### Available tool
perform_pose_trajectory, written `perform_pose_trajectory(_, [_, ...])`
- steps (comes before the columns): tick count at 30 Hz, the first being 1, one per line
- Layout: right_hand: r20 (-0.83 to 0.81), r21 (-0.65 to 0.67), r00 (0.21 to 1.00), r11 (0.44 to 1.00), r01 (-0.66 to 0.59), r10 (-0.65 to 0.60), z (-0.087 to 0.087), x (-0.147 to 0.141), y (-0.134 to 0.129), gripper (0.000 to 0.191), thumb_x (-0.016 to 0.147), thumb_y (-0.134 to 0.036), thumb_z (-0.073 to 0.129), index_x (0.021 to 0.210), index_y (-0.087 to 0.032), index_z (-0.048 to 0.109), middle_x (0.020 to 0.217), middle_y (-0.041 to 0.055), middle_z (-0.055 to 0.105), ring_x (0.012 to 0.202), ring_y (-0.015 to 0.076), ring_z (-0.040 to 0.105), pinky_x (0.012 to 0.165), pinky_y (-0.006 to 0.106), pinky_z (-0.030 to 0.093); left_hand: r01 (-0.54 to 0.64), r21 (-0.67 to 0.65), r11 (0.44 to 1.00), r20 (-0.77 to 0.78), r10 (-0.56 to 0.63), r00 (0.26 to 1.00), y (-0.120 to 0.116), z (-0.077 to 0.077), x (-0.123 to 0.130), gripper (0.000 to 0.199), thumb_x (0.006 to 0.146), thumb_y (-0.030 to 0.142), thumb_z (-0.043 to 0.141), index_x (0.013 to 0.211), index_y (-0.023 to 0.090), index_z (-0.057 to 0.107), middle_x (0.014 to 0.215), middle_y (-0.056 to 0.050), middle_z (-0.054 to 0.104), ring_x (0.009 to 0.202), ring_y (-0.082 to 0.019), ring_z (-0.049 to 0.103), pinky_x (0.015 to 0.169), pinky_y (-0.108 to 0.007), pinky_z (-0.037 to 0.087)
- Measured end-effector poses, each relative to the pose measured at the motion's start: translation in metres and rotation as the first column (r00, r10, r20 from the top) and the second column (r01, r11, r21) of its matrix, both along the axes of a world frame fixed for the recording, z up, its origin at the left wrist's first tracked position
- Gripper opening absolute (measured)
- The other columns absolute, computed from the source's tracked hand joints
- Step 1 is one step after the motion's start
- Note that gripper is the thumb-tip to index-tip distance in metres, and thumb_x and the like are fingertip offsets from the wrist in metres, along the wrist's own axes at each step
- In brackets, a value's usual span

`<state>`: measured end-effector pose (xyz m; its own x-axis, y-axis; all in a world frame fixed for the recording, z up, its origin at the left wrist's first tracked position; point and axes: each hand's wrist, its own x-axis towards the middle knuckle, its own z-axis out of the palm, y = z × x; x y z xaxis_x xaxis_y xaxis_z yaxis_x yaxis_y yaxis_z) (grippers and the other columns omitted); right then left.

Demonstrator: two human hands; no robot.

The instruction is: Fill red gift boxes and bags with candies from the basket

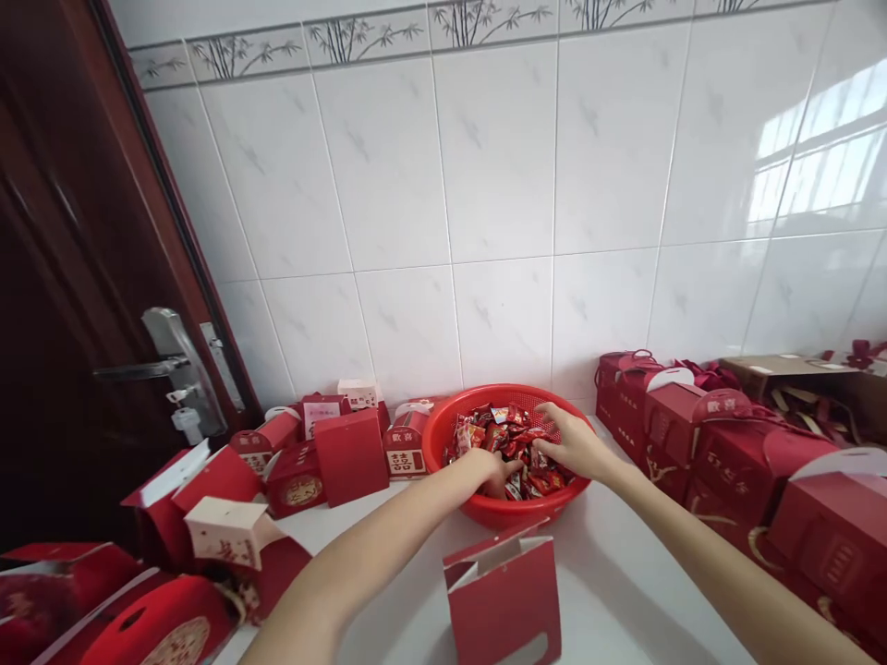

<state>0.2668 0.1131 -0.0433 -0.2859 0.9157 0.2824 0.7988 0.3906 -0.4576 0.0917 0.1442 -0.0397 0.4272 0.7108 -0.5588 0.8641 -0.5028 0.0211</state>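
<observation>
Lower centre: right hand [577, 445] is spread over candies [496, 438] in basket [432, 445]; left hand [494, 475] grip unclear. Rim pressure could tip the basket.

Packets [478, 432] in a basket [533, 510], boxes [352, 459] to either side, single box [504, 602] before it, wall [499, 185] behind.

It looks like a room in a home: a dark door [55, 277] with keys [186, 421] hanging at left, white tiles [500, 166] with a bamboo border [367, 37] on the far wall.
</observation>
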Motion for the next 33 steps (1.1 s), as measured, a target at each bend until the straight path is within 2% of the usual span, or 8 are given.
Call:
perform_pose_trajectory(3, [0.119,-0.182,0.99,0.982,-0.048,0.07,-0.004,-0.009,0.045,0.089,0.068,-0.034,0.081,0.147,-0.016,0.044,0.137,0.0181,0.061,0.126,0.0313,0.059,0.102,0.039,0.048,0.035,0.051,0.998,0.01,-0.035,0.999,0.0,-0.004,-0.003,0.114,0.051,0.03,0.086,0.154,0.029,0.038,0.156,-0.022,0.041,0.129,-0.045,0.055,0.098,-0.051,0.052])
perform_pose_trajectory(6, [0.208,-0.343,0.972,0.939,-0.031,0.108,-0.015,-0.014,0.068,0.127,0.042,-0.035,0.093,0.154,-0.015,0.037,0.142,0.0235,0.057,0.127,0.0394,0.059,0.1,0.046,0.05,0.067,0.091,0.994,0.003,-0.068,0.998,0.001,-0.005,-0.005,0.094,0.06,0.028,0.082,0.148,0.025,0.049,0.149,-0.022,0.05,0.12,-0.042,0.062,0.095,-0.047,0.055])
perform_pose_trajectory(10, [0.254,-0.411,0.957,0.911,-0.023,0.138,-0.027,-0.015,0.073,0.141,0.033,-0.025,0.094,0.159,-0.018,0.03,0.153,0.0254,0.045,0.134,0.0437,0.051,0.103,0.048,0.048,0.103,0.082,0.991,0.006,-0.104,0.995,0.007,-0.006,-0.002,0.081,0.061,0.026,0.083,0.138,0.023,0.06,0.139,-0.02,0.06,0.111,-0.039,0.067,0.089,-0.043,0.057])
perform_pose_trajectory(16, [0.174,-0.353,0.981,0.935,-0.021,0.087,-0.032,-0.01,0.074,0.115,0.045,-0.011,0.083,0.153,-0.022,0.044,0.139,0.0187,0.06,0.122,0.0407,0.06,0.096,0.043,0.051,0.094,0.066,0.993,0.139,-0.103,0.985,0.016,-0.01,-0.007,0.067,0.063,0.021,0.079,0.128,0.02,0.067,0.122,-0.013,0.072,0.104,-0.033,0.07,0.082,-0.034,0.057])
perform_pose_trajectory(21, [-0.054,-0.303,0.998,0.953,-0.006,-0.011,-0.031,-0.004,0.082,0.058,0.053,-0.013,0.078,0.111,-0.019,0.074,0.109,0.0098,0.074,0.105,0.0337,0.068,0.085,0.036,0.055,-0.068,0.159,0.985,0.345,0.009,0.939,0.021,-0.007,-0.019,0.033,0.068,0.018,0.072,0.1,0.02,0.078,0.09,-0.006,0.078,0.082,-0.024,0.072,0.069,-0.027,0.055])
perform_pose_trajectory(25, [-0.319,-0.301,0.946,0.953,-0.039,-0.062,-0.029,-0.001,0.084,0.024,0.065,-0.018,0.072,0.089,-0.014,0.073,0.076,0.0043,0.073,0.073,0.0215,0.07,0.065,0.028,0.057,-0.276,0.309,0.91,0.584,0.047,0.81,0.026,-0.005,-0.022,0.036,0.072,0.014,0.066,0.106,0.021,0.077,0.097,-0.005,0.077,0.092,-0.023,0.072,0.081,-0.027,0.054])
perform_pose_trajectory(29, [-0.553,-0.314,0.83,0.94,-0.135,-0.065,-0.026,-0.001,0.083,0.015,0.067,-0.023,0.074,0.079,-0.014,0.07,0.065,0.0022,0.07,0.055,0.0148,0.064,0.051,0.024,0.053,-0.406,0.349,0.845,0.743,0.014,0.669,0.034,-0.007,-0.024,0.038,0.071,0.006,0.064,0.104,0.019,0.076,0.107,-0.005,0.076,0.102,-0.023,0.07,0.092,-0.028,0.052])
perform_pose_trajectory(33, [-0.685,-0.32,0.724,0.926,-0.202,-0.079,-0.023,0.001,0.081,0.014,0.066,-0.024,0.076,0.075,-0.013,0.071,0.063,0.0032,0.071,0.054,0.014,0.064,0.053,0.023,0.055,-0.468,0.353,0.81,0.836,-0.05,0.546,0.043,-0.012,-0.028,0.039,0.07,0.001,0.063,0.102,0.018,0.075,0.111,-0.007,0.075,0.107,-0.023,0.069,0.097,-0.032,0.052])
